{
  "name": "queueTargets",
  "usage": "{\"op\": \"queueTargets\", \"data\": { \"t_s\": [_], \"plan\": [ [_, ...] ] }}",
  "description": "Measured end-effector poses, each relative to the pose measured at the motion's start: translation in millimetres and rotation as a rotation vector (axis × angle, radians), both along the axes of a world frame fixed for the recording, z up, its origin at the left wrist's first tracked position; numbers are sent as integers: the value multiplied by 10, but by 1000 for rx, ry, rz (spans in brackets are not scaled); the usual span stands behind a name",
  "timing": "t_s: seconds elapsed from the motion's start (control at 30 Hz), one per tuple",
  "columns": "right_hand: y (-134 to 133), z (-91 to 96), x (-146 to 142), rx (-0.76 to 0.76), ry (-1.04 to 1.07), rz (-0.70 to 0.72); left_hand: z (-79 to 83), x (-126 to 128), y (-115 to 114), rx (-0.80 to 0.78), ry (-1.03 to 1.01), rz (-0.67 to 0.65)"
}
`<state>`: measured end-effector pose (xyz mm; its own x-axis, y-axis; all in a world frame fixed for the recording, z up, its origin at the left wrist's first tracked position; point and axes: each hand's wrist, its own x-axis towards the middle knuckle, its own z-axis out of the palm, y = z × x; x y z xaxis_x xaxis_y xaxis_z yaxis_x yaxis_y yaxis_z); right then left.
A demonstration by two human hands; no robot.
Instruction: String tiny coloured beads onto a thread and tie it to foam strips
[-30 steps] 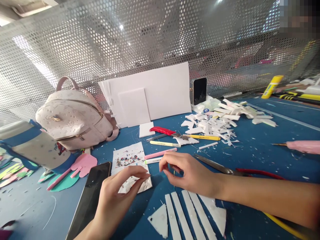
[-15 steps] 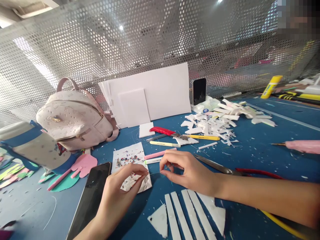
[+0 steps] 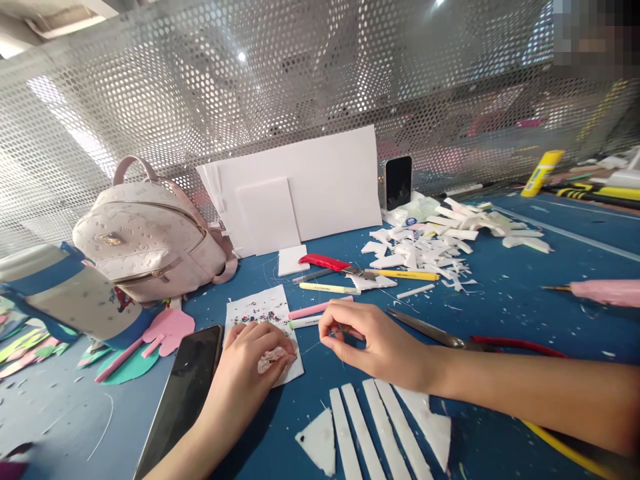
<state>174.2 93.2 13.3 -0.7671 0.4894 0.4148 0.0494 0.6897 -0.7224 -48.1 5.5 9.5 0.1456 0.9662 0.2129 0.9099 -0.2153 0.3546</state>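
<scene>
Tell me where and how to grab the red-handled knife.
Probably best by its red handle, pinched across the middle from above: the handle lies uncovered at the left, while the metal blade points right, toward the yellow pen.

The beads (image 3: pixel 263 316) are a mix of red, blue and dark specks on white paper (image 3: pixel 250 299). The 4 strips (image 3: pixel 345 433) are white, the tabletop (image 3: pixel 500 300) blue with pale flecks. The backpack (image 3: pixel 145 230) is pale pink with a raised pattern, the cutter handle (image 3: pixel 324 261) red, 1 pen (image 3: pixel 313 308) pink, the mesh (image 3: pixel 300 80) grey with round holes.
</scene>
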Motion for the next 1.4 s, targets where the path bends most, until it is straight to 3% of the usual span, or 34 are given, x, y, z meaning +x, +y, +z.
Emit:
{"op": "queueTargets", "data": {
  "t_s": [0.2, 0.4, 0.63, 0.9, 1.4],
  "plan": [
    [-4, 1, 1, 27, 0, -6, 34, 43, -30, 37, -91, 43],
    [-10, -13, 2, 25, 26, -17, 66, 144, -94, -67, -608, 136],
    [-56, 18, 26, 10, 76, -12, -47, 381, -208, -103, -934, 152],
    [-56, 15, 51, 56, 69, 4, -118, 361, -198, -59, -1091, 141],
    [-78, -27, 71, 117, 205, 83, -157, 305, -201, -102, -1088, 101]
  ]
}}
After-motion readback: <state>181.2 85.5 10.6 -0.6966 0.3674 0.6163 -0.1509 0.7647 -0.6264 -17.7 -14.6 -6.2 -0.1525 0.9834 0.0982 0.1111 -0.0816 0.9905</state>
